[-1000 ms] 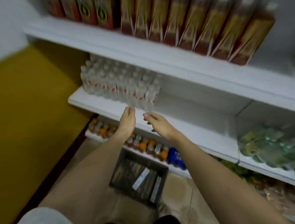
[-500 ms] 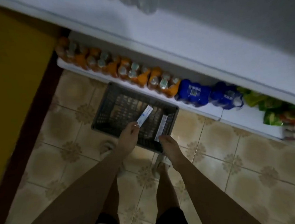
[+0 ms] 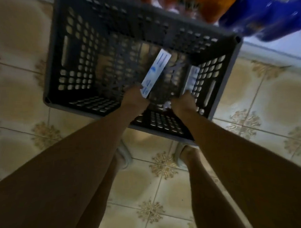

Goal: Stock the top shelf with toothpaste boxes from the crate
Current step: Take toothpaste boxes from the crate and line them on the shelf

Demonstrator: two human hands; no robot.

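Observation:
A dark grey perforated crate [image 3: 78, 48] stands on the tiled floor right under me. Two white and blue toothpaste boxes lie inside it. My left hand [image 3: 133, 97] reaches down into the crate and grips the near end of the longer-looking toothpaste box [image 3: 156, 72], which points away from me. My right hand [image 3: 183, 100] holds the near end of the second toothpaste box [image 3: 192, 79], which leans along the crate's right wall. The fingers of both hands are mostly hidden behind the backs of the hands. The top shelf is out of view.
Orange bottles [image 3: 209, 9] and a blue wrapped pack [image 3: 262, 14] sit on the white bottom shelf [image 3: 273, 51] just beyond the crate. My feet [image 3: 184, 155] stand on the patterned tiles at the crate's near edge.
My view dropped from the shelves to the crate. Both hands went from shelf height down into the crate and took hold of the two boxes.

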